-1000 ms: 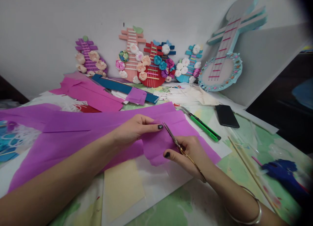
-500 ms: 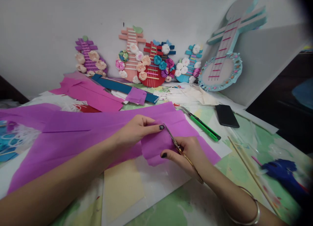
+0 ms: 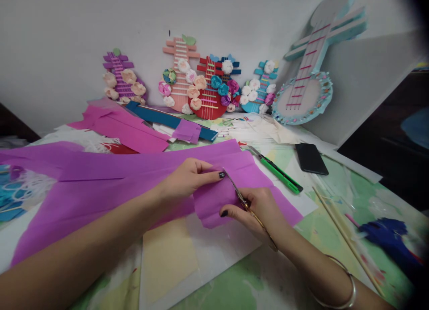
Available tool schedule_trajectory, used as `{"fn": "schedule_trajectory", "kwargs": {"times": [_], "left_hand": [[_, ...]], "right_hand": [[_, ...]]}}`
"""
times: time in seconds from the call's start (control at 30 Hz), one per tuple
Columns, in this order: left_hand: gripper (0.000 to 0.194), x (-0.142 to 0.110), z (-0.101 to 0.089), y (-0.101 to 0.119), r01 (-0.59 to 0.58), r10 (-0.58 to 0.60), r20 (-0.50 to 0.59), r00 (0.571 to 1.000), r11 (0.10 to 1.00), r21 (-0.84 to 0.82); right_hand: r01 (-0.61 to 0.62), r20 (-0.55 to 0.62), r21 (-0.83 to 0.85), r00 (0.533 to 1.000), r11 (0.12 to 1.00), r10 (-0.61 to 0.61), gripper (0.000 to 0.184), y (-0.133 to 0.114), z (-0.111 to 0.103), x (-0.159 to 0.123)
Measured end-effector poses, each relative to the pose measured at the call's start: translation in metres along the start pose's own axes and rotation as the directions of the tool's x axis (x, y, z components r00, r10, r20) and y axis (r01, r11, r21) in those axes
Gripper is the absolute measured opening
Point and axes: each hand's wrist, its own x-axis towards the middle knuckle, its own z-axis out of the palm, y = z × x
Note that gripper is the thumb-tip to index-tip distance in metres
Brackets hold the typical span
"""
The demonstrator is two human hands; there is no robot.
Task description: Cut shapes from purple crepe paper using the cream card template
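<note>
My left hand (image 3: 191, 178) pinches a small piece of purple crepe paper (image 3: 212, 207) between thumb and fingers, near its upper edge. In my right hand (image 3: 259, 214) is a pair of scissors (image 3: 246, 205) with gold-coloured handles, its blades pointing up and left along the piece, tips close to my left thumb. The blades look closed or nearly so. A large purple sheet (image 3: 110, 198) spreads on the table beneath both hands. Below the small piece lie a white board (image 3: 214, 261) and a tan square (image 3: 169, 258).
Behind the sheet lie pink paper (image 3: 124, 129) and a blue strip (image 3: 157, 118). To the right are a green utility knife (image 3: 279, 173), a black flat object (image 3: 311, 159), a thin wooden stick (image 3: 345, 236) and a blue glue gun (image 3: 385, 236). Flower-decorated paper instruments (image 3: 208, 95) lean against the wall.
Almost nothing differs. My right hand and the scissors have shifted very slightly; my left hand keeps its pinch on the purple piece.
</note>
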Motion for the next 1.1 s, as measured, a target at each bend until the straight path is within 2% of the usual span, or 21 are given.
{"fn": "schedule_trajectory", "kwargs": {"times": [0.27,0.43,0.5,0.6,0.67,0.73,0.83,0.97,1.03,1.1], "left_hand": [[0.016,0.001,-0.001,0.000,0.011,-0.011,0.004,1.000,1.000,0.002],[0.019,0.004,-0.004,0.000,0.008,-0.008,-0.001,1.000,1.000,0.000],[0.020,0.005,-0.006,-0.001,-0.004,0.003,-0.036,0.999,1.000,-0.020],[0.021,0.008,-0.011,-0.002,-0.030,0.022,-0.121,0.992,0.997,-0.065],[0.020,0.010,-0.013,-0.003,-0.043,0.027,-0.180,0.983,0.996,-0.084],[0.018,0.011,-0.013,-0.003,-0.058,0.035,-0.215,0.976,0.993,-0.102],[0.018,0.011,-0.012,-0.005,-0.078,0.050,-0.210,0.976,0.988,-0.130],[0.020,0.011,-0.011,-0.007,-0.085,0.058,-0.217,0.974,0.989,-0.119],[0.019,0.011,-0.013,-0.008,-0.053,0.035,-0.186,0.982,0.994,-0.094],[0.019,0.011,-0.016,-0.008,-0.001,-0.004,-0.091,0.996,0.998,-0.060]], "right_hand": [[0.011,-0.030,-0.004,0.999,1.000,-0.011,0.053,0.001,0.002,0.000],[-0.086,-0.011,0.115,0.996,0.990,0.088,0.049,0.000,-0.001,0.002],[-0.145,0.008,0.268,0.989,0.952,0.149,0.046,-0.001,-0.004,0.004],[-0.217,0.071,0.530,0.975,0.820,0.213,0.043,-0.003,-0.008,0.008],[-0.248,0.100,0.623,0.966,0.742,0.240,0.039,-0.003,-0.010,0.010],[-0.271,0.116,0.651,0.959,0.709,0.260,0.034,-0.002,-0.011,0.011],[-0.294,0.138,0.665,0.952,0.687,0.273,0.031,0.001,-0.011,0.010],[-0.284,0.097,0.707,0.946,0.648,0.309,0.032,0.005,-0.012,0.011],[-0.270,0.067,0.738,0.941,0.618,0.331,0.035,0.005,-0.014,0.013],[-0.253,0.047,0.766,0.939,0.592,0.340,0.035,0.006,-0.016,0.015]]}}
